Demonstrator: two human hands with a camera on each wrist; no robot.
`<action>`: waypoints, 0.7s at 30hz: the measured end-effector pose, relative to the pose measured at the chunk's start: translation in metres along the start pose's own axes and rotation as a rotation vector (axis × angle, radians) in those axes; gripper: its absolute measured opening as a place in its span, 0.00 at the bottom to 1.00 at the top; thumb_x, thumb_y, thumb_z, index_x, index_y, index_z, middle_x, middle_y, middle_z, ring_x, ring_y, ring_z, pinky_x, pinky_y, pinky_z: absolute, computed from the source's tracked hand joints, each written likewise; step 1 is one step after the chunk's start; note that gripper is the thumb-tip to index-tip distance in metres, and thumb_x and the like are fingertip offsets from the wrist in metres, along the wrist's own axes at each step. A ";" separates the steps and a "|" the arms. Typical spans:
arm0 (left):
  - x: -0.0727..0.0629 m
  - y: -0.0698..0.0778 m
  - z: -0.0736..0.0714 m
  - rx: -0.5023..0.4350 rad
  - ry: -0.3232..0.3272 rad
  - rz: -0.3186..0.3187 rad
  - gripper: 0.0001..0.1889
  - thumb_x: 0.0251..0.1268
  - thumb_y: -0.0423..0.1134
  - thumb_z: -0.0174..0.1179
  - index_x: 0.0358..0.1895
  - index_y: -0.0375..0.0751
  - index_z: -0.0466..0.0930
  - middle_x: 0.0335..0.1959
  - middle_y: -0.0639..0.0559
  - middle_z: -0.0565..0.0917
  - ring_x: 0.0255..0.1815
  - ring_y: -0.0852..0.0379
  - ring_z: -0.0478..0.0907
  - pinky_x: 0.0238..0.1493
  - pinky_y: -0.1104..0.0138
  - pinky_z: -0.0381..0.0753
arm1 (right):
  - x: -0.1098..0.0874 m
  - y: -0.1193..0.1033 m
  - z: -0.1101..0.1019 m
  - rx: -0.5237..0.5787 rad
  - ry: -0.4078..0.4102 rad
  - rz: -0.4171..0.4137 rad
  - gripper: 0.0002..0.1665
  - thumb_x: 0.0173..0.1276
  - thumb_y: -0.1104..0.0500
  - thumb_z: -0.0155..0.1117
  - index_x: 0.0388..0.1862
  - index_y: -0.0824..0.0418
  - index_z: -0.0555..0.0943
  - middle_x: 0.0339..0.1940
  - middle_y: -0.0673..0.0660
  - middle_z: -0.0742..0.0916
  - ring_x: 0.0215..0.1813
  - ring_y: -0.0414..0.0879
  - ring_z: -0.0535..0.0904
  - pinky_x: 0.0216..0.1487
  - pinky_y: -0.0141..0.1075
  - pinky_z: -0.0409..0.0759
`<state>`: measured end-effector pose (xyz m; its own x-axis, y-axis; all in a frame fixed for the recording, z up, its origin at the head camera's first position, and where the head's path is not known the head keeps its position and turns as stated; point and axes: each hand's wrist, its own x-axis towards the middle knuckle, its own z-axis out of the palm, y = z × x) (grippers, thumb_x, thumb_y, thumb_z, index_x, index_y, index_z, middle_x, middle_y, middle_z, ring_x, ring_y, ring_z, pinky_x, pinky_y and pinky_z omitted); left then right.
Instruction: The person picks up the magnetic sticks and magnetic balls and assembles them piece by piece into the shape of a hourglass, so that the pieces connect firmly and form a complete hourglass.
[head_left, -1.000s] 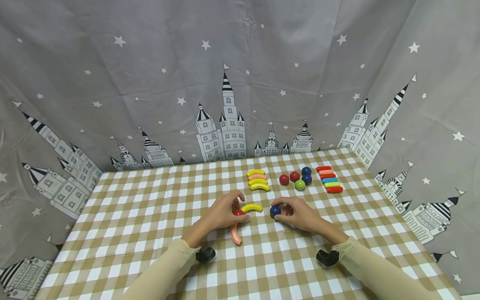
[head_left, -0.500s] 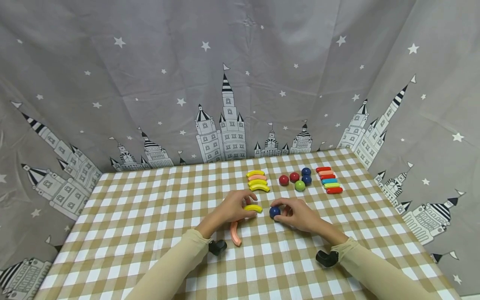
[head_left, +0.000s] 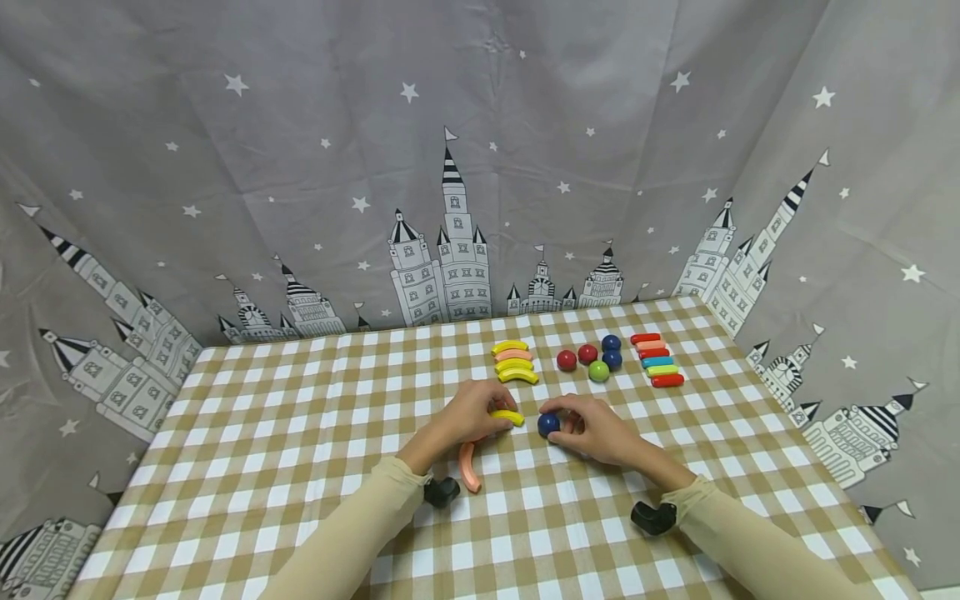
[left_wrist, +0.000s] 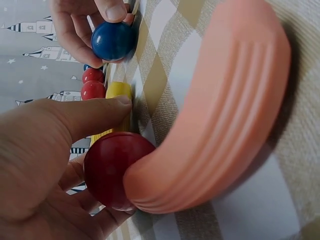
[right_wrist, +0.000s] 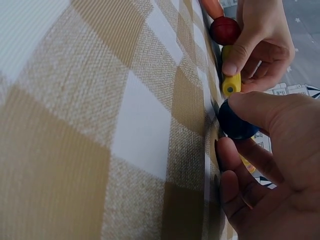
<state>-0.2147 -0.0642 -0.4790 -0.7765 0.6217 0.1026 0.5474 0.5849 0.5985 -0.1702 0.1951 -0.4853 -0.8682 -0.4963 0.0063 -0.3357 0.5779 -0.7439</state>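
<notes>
Tablecloth (head_left: pixel 300 417), left hand (head_left: pixel 471 410) pinching one curved yellow rod (head_left: pixel 509 417), right hand (head_left: pixel 598 427) one blue ball (head_left: pixel 548 425), five balls (head_left: pixel 588 355) beyond

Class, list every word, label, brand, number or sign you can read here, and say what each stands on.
None can be read.
Held yellow piece, held blue ball, nearest red ball, nearest peach piece: no text seen.
Gray curtain: no words; the printed castles' finest details are too small to read.

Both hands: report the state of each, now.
Left hand: closed, holding a yellow banana-shaped piece.
Right hand: closed, holding a dark blue ball.
</notes>
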 end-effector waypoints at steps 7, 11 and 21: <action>-0.003 0.000 -0.001 -0.046 0.005 -0.017 0.06 0.61 0.35 0.74 0.40 0.45 0.88 0.33 0.56 0.85 0.30 0.62 0.77 0.35 0.68 0.77 | 0.001 -0.001 0.001 0.000 0.008 0.003 0.24 0.68 0.57 0.74 0.62 0.57 0.81 0.43 0.48 0.85 0.37 0.42 0.78 0.40 0.33 0.79; -0.006 -0.001 0.000 -0.073 0.028 -0.015 0.06 0.61 0.34 0.74 0.40 0.44 0.88 0.34 0.56 0.84 0.27 0.61 0.76 0.32 0.69 0.76 | 0.003 -0.002 0.004 -0.021 0.026 0.000 0.24 0.68 0.56 0.74 0.61 0.56 0.82 0.41 0.47 0.85 0.35 0.41 0.78 0.37 0.33 0.79; -0.012 -0.001 0.002 -0.139 0.081 -0.009 0.07 0.62 0.33 0.73 0.42 0.42 0.89 0.33 0.54 0.84 0.23 0.60 0.73 0.27 0.70 0.73 | 0.010 -0.005 0.009 -0.054 0.048 0.009 0.23 0.67 0.55 0.75 0.59 0.54 0.83 0.41 0.45 0.85 0.32 0.40 0.76 0.34 0.33 0.76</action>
<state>-0.2053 -0.0715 -0.4824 -0.8072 0.5690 0.1571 0.4959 0.5091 0.7035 -0.1743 0.1813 -0.4870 -0.8872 -0.4601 0.0328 -0.3461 0.6169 -0.7069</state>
